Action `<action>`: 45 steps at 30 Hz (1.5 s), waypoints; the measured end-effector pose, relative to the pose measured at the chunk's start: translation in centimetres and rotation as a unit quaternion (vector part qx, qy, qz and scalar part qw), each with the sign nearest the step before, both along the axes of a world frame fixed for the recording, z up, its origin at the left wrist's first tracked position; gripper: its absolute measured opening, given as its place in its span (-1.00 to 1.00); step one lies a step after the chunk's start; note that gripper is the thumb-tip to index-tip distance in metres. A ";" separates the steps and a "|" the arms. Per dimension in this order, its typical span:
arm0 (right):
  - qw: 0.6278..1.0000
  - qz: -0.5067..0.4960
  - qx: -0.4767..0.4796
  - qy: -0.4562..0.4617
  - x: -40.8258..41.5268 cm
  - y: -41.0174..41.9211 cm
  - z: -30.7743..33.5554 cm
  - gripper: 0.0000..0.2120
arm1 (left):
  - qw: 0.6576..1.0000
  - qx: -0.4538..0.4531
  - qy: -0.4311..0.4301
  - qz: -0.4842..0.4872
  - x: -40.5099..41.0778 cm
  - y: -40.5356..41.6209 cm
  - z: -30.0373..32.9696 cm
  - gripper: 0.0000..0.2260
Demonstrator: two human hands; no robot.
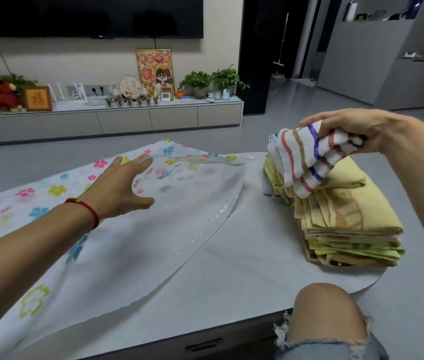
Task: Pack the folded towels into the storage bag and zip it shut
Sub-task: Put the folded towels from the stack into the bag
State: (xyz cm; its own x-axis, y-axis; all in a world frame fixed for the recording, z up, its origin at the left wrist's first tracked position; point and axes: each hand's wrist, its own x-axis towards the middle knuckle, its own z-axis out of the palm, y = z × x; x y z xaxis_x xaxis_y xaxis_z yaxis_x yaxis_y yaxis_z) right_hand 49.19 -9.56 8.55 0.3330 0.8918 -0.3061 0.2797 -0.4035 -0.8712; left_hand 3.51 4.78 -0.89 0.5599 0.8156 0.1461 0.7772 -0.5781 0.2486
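Nearest the camera, a bare knee [327,315] pokes through torn jeans at the edge of the grey table [244,268]. Beyond it to the left, the storage bag [132,229] lies flat across the table, white with coloured flowers, its clear zipper-side panel facing the stack. The left hand [120,188], a red cord bracelet [86,209] on its wrist, is spread wide with fingers apart just over the bag, its fingertips at the raised edge of the bag's mouth; whether it touches the film cannot be told. Right of that hand, well apart from it, a stack of folded towels [346,224], yellow and pale green, sits on the table beside the bag. Above the stack's far end, the right hand [348,131] grips a folded white striped towel [304,162], which hangs down and rests against the top yellow towel. Farther back, past both hands, a low cabinet [107,120] carries plants and frames under a wall-mounted television [88,15].
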 end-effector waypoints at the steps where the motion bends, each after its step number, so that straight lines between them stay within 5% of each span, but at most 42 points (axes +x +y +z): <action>1: 0.999 0.027 0.017 0.032 -1.6 -0.4 0.3 -0.63 | 1.000 -0.001 -0.001 0.002 0.0 0.0 0.3 -0.10; 6: 0.976 0.169 0.015 0.137 -12.7 0.3 -4.2 -0.75 | 1.000 -0.014 0.006 -0.009 -0.5 -0.4 1.9 -0.06; 9: 0.968 0.186 0.012 0.170 -19.5 4.5 -8.8 -0.66 | 1.000 -0.021 0.000 -0.020 -0.6 -0.9 2.9 -0.04; 13: 0.962 0.029 0.116 0.247 -24.0 12.4 -14.0 -0.58 | 0.999 -0.005 -0.009 -0.032 -1.1 -1.6 4.2 0.01; 19: 0.967 -0.237 0.064 0.071 -25.7 19.5 -24.3 -0.72 | 0.998 0.005 -0.010 -0.061 -2.4 -2.1 4.1 -0.04; 24: 0.942 -0.303 0.114 0.088 -26.4 24.0 -25.3 -0.69 | 0.997 0.002 -0.016 -0.081 -3.4 -2.2 2.6 -0.10; 28: 0.953 -0.263 0.120 0.088 -26.0 26.4 -24.7 -0.65 | 0.995 -0.002 -0.022 -0.093 -3.3 -1.9 2.4 -0.11; 34: 0.991 -0.053 0.070 -0.099 -25.0 21.1 -22.5 -0.60 | 0.997 -0.014 -0.028 -0.067 -2.2 -0.8 1.8 -0.13; 38: 0.957 0.083 0.052 -0.274 -23.1 11.0 -19.6 -0.71 | 0.998 -0.019 -0.023 -0.052 -1.2 -0.1 2.0 -0.14; 41: 0.920 0.028 0.110 -0.375 -18.8 4.7 -15.6 -0.78 | 0.999 -0.019 -0.025 -0.041 -0.8 0.4 2.2 -0.14; 45: 0.860 -0.176 0.163 -0.451 -8.9 0.7 -10.4 -0.78 | 1.000 -0.002 -0.014 -0.026 -0.2 -0.3 2.2 -0.19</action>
